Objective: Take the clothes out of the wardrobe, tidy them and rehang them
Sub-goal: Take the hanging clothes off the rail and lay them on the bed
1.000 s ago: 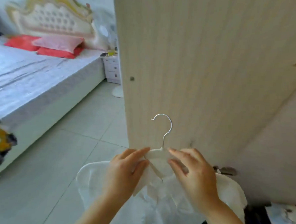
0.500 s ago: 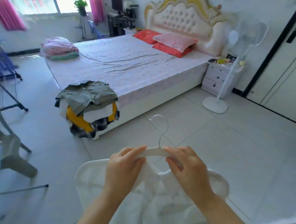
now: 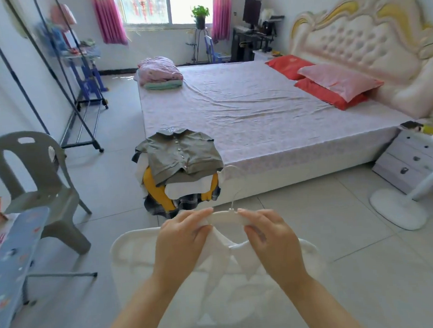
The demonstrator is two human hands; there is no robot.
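Observation:
A white garment (image 3: 140, 263) hangs on a white hanger (image 3: 225, 217) with a thin metal hook, held in front of me above the floor. My left hand (image 3: 182, 241) grips the hanger's left shoulder and the collar. My right hand (image 3: 267, 236) grips the hanger's right shoulder. A pile of clothes (image 3: 180, 170), topped by an olive button shirt over white, yellow and plaid pieces, lies on the near corner of the bed (image 3: 258, 111). The wardrobe is out of view.
A grey plastic chair (image 3: 36, 183) stands at the left, with an ironing board (image 3: 12, 262) in the lower left corner. A metal clothes rack (image 3: 64, 101) lines the left wall. A nightstand (image 3: 416, 161) and a white fan base (image 3: 398, 212) are at the right.
My view has swung left from the wardrobe door to the bedroom and bed. Both hands still hold the hanger with the white garment, now facing the clothes pile.

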